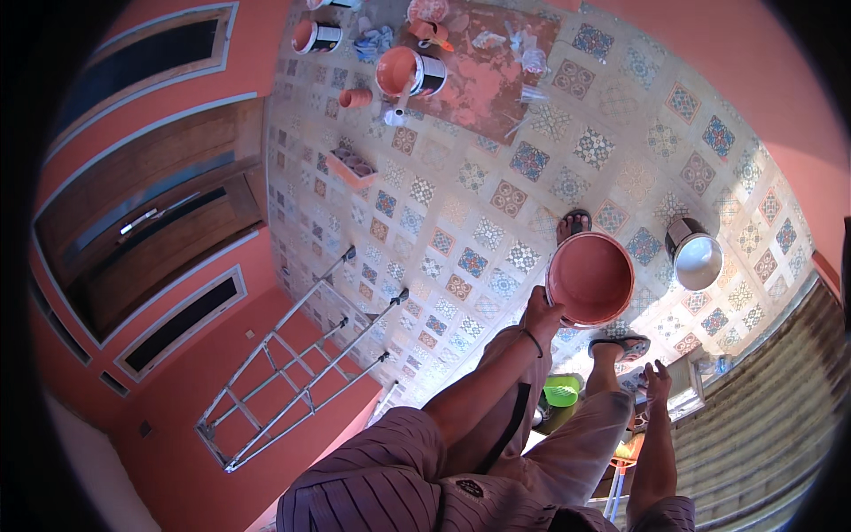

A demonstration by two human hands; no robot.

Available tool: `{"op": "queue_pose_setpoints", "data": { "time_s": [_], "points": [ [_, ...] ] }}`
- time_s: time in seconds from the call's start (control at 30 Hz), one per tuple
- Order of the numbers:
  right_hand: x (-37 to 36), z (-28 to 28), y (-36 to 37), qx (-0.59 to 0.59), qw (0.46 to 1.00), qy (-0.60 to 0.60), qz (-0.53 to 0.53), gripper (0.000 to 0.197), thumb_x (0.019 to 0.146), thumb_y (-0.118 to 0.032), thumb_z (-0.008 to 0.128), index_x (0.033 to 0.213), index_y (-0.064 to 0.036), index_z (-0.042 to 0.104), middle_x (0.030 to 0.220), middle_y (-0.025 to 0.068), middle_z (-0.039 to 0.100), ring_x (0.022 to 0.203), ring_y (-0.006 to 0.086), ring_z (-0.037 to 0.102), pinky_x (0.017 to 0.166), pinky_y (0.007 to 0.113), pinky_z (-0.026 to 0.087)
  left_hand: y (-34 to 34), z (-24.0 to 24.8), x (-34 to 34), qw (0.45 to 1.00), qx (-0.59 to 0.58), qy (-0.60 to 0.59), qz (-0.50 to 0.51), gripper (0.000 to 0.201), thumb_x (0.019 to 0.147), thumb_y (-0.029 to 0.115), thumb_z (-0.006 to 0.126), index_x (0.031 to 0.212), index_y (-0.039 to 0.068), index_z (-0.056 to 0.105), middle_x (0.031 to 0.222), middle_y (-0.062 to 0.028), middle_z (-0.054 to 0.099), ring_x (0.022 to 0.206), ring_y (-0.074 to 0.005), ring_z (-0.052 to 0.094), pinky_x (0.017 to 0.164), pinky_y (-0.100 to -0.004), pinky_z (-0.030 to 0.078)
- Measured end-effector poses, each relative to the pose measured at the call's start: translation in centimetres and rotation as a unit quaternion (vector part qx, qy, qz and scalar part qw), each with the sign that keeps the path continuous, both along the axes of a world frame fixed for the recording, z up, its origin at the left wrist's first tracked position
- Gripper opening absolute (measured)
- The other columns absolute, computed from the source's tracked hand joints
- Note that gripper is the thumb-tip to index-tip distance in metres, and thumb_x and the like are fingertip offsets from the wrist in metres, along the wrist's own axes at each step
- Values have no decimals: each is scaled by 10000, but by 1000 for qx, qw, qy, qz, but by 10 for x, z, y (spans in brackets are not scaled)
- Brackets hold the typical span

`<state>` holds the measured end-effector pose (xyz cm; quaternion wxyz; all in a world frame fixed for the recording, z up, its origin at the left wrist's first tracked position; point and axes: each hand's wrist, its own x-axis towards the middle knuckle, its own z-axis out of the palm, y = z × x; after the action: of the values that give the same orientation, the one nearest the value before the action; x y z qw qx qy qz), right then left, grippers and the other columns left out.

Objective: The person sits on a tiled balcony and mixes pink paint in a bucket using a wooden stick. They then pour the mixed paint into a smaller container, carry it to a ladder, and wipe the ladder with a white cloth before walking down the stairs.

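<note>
My left hand [542,312] is closed on the rim of a round paint bucket [591,277] with reddish-pink paint inside. The bucket hangs in front of my legs, its mouth facing up toward me. Down at my right side, my right hand [656,385] holds nothing, its fingers loosely apart. Beyond the held bucket to the right, a second bucket [698,262] with a dark outside and a whitish inside stands on the patterned tile floor. My sandalled feet are on either side of the held bucket in the picture.
A metal stepladder [306,387] stands at the left near the red wall. Farther off, another paint bucket [399,73] sits by a paint-stained board [479,93] among rags and tools. A hollow brick [352,167] lies left of centre. A green container [561,391] is by my leg.
</note>
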<state>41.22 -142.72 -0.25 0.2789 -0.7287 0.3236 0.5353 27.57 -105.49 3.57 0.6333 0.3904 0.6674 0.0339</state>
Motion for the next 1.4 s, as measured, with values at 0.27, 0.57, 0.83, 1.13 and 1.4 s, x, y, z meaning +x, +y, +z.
{"op": "queue_pose_setpoints", "data": {
  "time_s": [0.27,0.57,0.83,1.13,1.4],
  "points": [
    [-69,143,43,158,973,-32,166,550,1074,-436,544,1275,56,688,1126,164,752,1026,262,692,913,410,521,72,111,-44,976,-67,-72,195,350,849,-35,668,1155,11,504,1128,-132,622,974,-248,693,776,-432,659],
    [-19,203,77,78,974,17,214,558,1016,-349,689,1462,-27,591,1386,230,617,1208,309,642,953,402,548,111,162,-121,943,16,-42,330,402,925,-18,610,1317,-30,524,1190,-180,668,991,-292,742,807,-432,684],
    [-75,341,254,282,747,-190,571,375,856,-328,826,1153,-111,752,1169,149,657,1060,378,617,915,504,518,173,173,-196,895,-7,-144,422,478,863,-51,656,1317,-62,509,1130,-198,695,845,-308,772,664,-421,693],
    [-237,363,456,281,575,-153,752,255,855,-293,782,1047,-128,753,1045,169,677,1023,428,626,873,533,505,264,148,-344,954,-57,-14,295,437,771,12,703,1192,-82,636,1023,-158,725,835,-265,740,693,-371,603],
    [-306,386,568,234,526,-54,816,185,860,-233,748,978,-91,744,848,210,716,825,447,716,682,557,537,381,209,-439,940,69,70,326,362,779,79,744,1048,-33,529,1021,-147,643,914,-228,678,723,-385,589]
  ]
}}
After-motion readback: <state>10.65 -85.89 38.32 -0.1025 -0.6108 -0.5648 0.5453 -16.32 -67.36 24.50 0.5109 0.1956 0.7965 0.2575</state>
